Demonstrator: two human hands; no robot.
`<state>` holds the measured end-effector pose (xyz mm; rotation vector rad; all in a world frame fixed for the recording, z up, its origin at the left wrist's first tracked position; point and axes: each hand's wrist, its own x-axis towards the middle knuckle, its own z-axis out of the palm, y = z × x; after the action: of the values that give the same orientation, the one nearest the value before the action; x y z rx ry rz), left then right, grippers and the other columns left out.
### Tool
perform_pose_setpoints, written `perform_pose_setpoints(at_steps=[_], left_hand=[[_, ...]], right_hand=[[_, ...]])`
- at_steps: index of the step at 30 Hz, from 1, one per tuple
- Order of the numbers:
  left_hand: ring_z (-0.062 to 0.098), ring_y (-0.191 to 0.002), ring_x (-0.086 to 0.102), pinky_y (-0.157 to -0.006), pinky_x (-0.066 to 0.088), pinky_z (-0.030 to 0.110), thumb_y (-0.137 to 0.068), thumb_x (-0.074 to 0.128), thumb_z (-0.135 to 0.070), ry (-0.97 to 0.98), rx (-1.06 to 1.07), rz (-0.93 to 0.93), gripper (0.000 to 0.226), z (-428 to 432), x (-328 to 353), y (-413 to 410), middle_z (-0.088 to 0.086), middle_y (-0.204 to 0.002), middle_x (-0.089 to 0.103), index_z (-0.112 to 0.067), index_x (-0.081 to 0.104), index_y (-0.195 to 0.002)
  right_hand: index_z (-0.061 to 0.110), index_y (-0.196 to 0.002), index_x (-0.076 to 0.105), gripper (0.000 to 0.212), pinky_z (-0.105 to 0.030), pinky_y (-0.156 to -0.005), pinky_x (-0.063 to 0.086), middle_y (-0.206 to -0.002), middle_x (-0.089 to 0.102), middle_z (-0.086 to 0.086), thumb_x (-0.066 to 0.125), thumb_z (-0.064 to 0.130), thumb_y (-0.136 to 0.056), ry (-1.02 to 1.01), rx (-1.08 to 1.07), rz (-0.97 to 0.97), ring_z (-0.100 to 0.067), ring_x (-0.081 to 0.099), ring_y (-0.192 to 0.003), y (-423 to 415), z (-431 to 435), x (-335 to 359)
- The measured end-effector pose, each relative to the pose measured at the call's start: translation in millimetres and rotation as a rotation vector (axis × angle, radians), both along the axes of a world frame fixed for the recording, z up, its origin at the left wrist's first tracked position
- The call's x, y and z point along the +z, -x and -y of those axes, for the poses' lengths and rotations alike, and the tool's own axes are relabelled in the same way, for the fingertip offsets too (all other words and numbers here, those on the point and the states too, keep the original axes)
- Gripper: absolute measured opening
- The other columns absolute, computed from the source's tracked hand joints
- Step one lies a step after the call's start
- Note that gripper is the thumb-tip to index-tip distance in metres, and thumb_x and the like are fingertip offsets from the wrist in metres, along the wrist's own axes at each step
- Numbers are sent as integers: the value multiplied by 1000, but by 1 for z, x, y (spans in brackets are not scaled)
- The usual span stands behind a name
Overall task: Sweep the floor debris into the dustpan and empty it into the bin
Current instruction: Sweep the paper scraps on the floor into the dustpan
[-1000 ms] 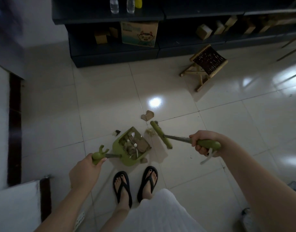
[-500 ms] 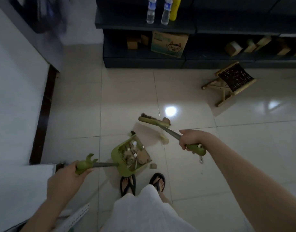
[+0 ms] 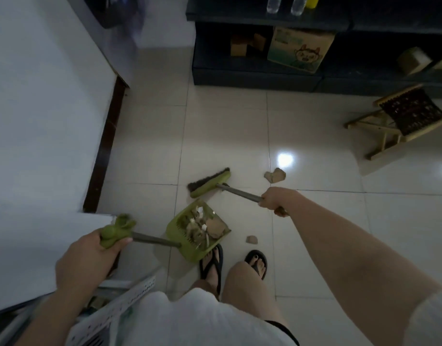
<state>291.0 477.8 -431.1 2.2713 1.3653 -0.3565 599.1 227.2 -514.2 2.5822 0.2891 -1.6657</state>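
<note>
My left hand (image 3: 90,255) grips the green knob of the dustpan handle. The green dustpan (image 3: 183,232) rests on the tiled floor in front of my feet and holds brown scraps and pale bits. My right hand (image 3: 277,201) is closed on the metal handle of the green brush (image 3: 210,182), whose bristled head lies on the floor just beyond the dustpan. A small brown scrap (image 3: 251,239) lies right of the dustpan. A larger brown piece (image 3: 275,175) sits farther out, right of the brush head.
A white wall with a dark baseboard (image 3: 102,156) runs along the left. Dark shelving (image 3: 254,76) with a cardboard box (image 3: 299,49) and bottles stands at the back. A small wooden stool (image 3: 399,118) stands at the right. A white perforated basket (image 3: 120,308) is near my left leg.
The view has swung left and my body shifted. The brush head has moved left, to just above the dustpan, leaving the larger brown piece at its right. The dustpan stays with my left hand.
</note>
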Motion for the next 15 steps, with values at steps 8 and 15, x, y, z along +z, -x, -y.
perform_pose_setpoints(at_steps=[8,15], left_hand=[[21,-73,51,-60,39,29,-83,62,-60,-65,-42,-45,45,10,17,-2,8,-94,72,-22,72,-104],[25,-70,56,-62,47,32,-81,63,-61,-38,6,-12,44,27,17,-6,1,-74,60,-19,68,-89]], right_hand=[[9,-115,49,19,-27,-69,40,-71,41,-4,48,17,-97,155,87,118,-16,47,-67,-21,37,33],[4,-105,45,18,-24,-52,41,-74,47,-9,52,17,-96,266,21,66,-16,45,-57,-61,92,71]])
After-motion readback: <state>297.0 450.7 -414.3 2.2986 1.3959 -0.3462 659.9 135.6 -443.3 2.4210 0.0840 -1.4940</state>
